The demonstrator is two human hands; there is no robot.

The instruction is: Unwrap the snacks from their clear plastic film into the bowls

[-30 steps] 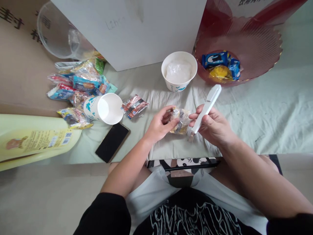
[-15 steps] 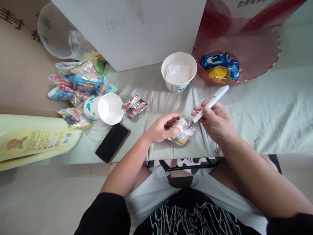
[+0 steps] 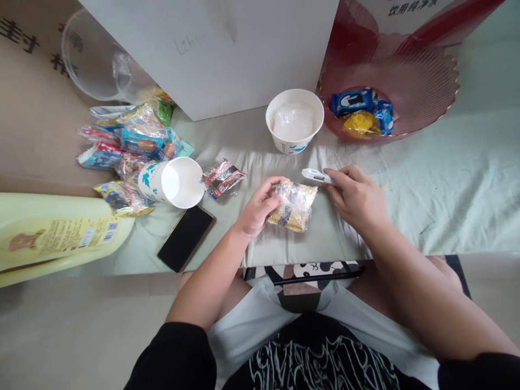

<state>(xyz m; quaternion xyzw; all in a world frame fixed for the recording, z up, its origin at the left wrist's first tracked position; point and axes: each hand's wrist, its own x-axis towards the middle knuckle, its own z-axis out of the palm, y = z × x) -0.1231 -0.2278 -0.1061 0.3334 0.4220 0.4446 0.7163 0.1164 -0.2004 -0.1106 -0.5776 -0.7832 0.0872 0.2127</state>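
Note:
My left hand (image 3: 260, 208) grips the left side of a gold snack packet (image 3: 293, 206), which is wrapped in crinkled clear plastic and held just above the cloth. Fingers and thumb are closed on its edge. To the right, my right hand (image 3: 359, 197) pinches a white utility knife (image 3: 315, 176) that points left. No blade can be made out, and a small gap separates the knife from the packet. Behind the packet stands a paper bowl (image 3: 294, 147) with clear plastic wrap (image 3: 293, 120) inside.
A brown-red packet (image 3: 222, 179), a tipped paper cup (image 3: 182, 182) and a phone (image 3: 186, 238) lie left. Beyond them are piled snack packets (image 3: 138, 141) and a yellow bag (image 3: 60, 238). A pink bowl (image 3: 426, 92) with blue packets stands back right, beside a white box (image 3: 227, 54).
The gold packet has turned flatter, showing its broad face. My right hand has swung the knife from slanting up right to pointing left, and its tip has come away from the wrap.

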